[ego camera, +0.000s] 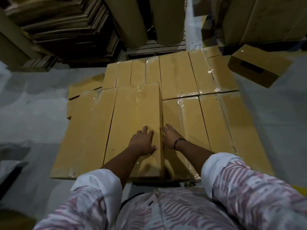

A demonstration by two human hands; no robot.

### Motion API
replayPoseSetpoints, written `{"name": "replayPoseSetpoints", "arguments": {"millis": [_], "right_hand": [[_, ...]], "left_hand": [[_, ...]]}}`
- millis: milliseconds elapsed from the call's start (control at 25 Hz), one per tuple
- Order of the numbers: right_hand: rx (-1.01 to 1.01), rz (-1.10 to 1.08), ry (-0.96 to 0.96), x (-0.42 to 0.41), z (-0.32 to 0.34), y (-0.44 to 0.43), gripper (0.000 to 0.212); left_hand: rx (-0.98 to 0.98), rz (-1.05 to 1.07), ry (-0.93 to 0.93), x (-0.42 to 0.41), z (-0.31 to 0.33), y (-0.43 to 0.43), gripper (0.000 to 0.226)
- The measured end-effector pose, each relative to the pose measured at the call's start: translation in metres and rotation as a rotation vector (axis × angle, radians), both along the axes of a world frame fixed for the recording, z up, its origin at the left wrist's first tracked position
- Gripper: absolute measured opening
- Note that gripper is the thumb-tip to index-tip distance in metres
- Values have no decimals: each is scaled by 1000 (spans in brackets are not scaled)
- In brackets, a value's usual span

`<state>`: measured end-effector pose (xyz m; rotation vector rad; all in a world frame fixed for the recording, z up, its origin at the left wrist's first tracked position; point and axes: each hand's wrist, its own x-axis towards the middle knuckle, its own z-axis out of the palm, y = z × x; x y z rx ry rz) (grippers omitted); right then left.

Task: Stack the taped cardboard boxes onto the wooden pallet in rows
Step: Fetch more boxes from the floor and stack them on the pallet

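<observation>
the person stood at the near edge of the stack, sleeves rolled up. the left hand (142, 141) lay flat, palm down with fingers spread, on top of a long taped box (146, 110) in the upper layer. the right hand (171, 136), a dark bracelet (179, 142) at its wrist, was open too, its straight fingers against that box's right side, just above the lower boxes (207, 123) there. neither hand gripped anything. a second upper box (86, 130) lay touching it on the left. a far row of boxes (177, 75) ran across behind, all shiny with clear tape. whatever the stack sat on was almost wholly hidden. one loose box (259, 65) sat tilted off to the right, apart from the stack. beyond stood two big brown paper rolls (149, 20) on wooden slats (157, 47), and piles of flattened cardboard (66, 27) to the left. the floor (33, 105) was grey concrete.
</observation>
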<state>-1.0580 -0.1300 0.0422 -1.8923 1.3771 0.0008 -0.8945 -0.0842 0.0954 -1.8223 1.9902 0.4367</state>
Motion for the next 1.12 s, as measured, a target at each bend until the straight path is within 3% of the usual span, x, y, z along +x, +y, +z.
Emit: {"name": "replayPoseSetpoints", "arguments": {"millis": [360,480,640,840,1120], "right_hand": [[38,-46,-123,12,5,-38,73],[59,19,-124,17,7,-45,72],[76,26,-108,28,5,-47,90],[35,24,-117,32,3,-46,80],[16,51,-117,32,3,-46,91]], "left_hand": [[22,-132,7,-11,-5,-35,106],[52,-219,-45,-14,-8,-46,104],[84,-235,-93,-9,-7,-53,104],[41,-266,-76,1,-11,-57,105],[26,-262,-68,7,-12,-59,107]]}}
